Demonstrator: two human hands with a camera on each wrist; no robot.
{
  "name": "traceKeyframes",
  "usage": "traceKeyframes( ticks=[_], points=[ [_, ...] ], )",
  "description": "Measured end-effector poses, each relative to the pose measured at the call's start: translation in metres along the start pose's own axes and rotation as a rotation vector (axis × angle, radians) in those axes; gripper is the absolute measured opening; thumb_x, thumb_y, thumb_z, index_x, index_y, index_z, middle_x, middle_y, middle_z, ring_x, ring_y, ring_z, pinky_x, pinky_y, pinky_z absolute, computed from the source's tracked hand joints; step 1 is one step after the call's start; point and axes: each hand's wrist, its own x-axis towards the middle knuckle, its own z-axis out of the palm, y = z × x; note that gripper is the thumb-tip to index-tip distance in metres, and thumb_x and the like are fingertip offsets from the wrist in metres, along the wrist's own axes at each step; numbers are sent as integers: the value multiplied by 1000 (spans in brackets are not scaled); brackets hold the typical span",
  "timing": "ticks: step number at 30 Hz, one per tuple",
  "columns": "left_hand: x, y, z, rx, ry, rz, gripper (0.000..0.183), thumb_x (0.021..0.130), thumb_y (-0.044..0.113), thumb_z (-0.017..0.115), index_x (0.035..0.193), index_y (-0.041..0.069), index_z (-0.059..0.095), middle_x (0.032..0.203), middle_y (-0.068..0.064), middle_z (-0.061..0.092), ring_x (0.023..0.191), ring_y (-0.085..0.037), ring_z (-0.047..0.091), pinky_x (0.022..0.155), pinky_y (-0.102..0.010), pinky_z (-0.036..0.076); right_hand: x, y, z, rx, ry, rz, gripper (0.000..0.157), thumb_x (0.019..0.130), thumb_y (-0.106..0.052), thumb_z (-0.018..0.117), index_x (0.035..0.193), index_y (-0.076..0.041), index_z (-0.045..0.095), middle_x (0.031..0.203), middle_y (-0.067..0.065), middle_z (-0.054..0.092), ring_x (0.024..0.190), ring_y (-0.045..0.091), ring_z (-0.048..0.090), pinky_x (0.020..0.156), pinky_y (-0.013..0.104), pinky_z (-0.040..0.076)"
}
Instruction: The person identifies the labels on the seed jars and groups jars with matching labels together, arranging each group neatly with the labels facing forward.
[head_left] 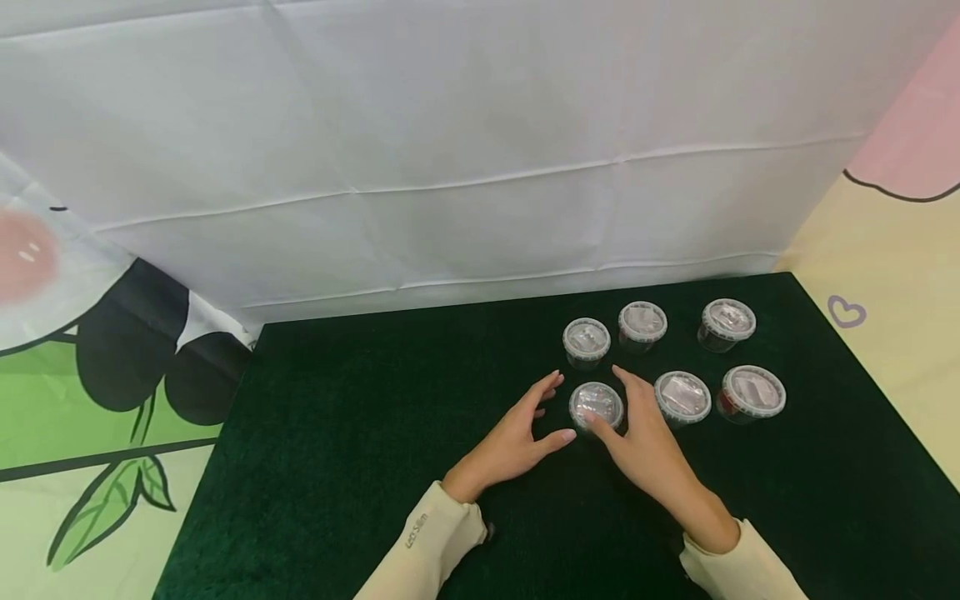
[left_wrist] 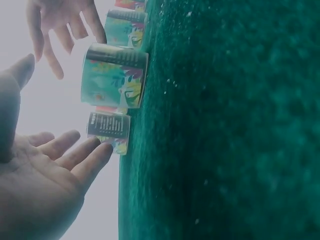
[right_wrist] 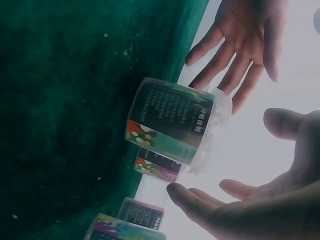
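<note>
A small clear plastic tub (head_left: 596, 400) with a white-rimmed lid stands upright on the dark green cloth, between my two hands. Its printed label (right_wrist: 167, 117) shows dark and coloured panels in the right wrist view. On its left, my left hand (head_left: 510, 442) is spread with fingers extended and a gap to the tub. From the right, my right hand (head_left: 648, 442) reaches around with thumb and fingers apart; its thumb overlaps the lid in the head view. Both wrist views show space between the hands and the tub (left_wrist: 114, 77).
Behind stand similar tubs, one at back left (head_left: 587, 340), another beside it (head_left: 642, 323), one at far right (head_left: 727, 321). Two more (head_left: 682, 396) (head_left: 752, 392) sit right of my right hand. A white cloth wall (head_left: 480, 233) borders the table's back edge.
</note>
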Motion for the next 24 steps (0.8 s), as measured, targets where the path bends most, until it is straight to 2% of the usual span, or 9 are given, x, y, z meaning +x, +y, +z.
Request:
traceKeyframes(
  ticks=[3, 10, 17, 24],
  points=[
    [2, -1, 4, -10, -6, -3, 83, 104, 27, 70, 168, 12, 21, 173, -3, 30, 156, -23, 34, 123, -42, 39, -1, 3, 0, 16, -12, 7, 78, 104, -23, 69, 163, 2, 25, 164, 33, 26, 150, 56, 30, 118, 73, 29],
    [5, -3, 9, -45, -17, -7, 82, 103, 24, 71, 168, 12, 22, 172, -4, 31, 155, -24, 36, 119, -39, 43, -2, 14, 1, 70, -43, 11, 80, 101, -16, 71, 162, 5, 23, 162, 36, 28, 145, 57, 38, 113, 66, 42],
    [10, -7, 12, -83, -39, -2, 80, 104, 22, 70, 168, 12, 22, 172, -4, 31, 155, -24, 37, 119, -36, 43, 0, 23, 1, 123, -88, 30, 83, 99, -12, 73, 161, 8, 22, 163, 37, 26, 145, 57, 39, 111, 61, 47],
    [15, -8, 17, -83, -50, 8, 72, 106, 22, 66, 166, 9, 28, 170, -8, 35, 153, -24, 40, 119, -36, 44, 1, 28, 2, 166, -107, 35, 78, 99, -7, 72, 159, 7, 25, 156, 38, 38, 141, 55, 46, 110, 58, 48]
  ],
)
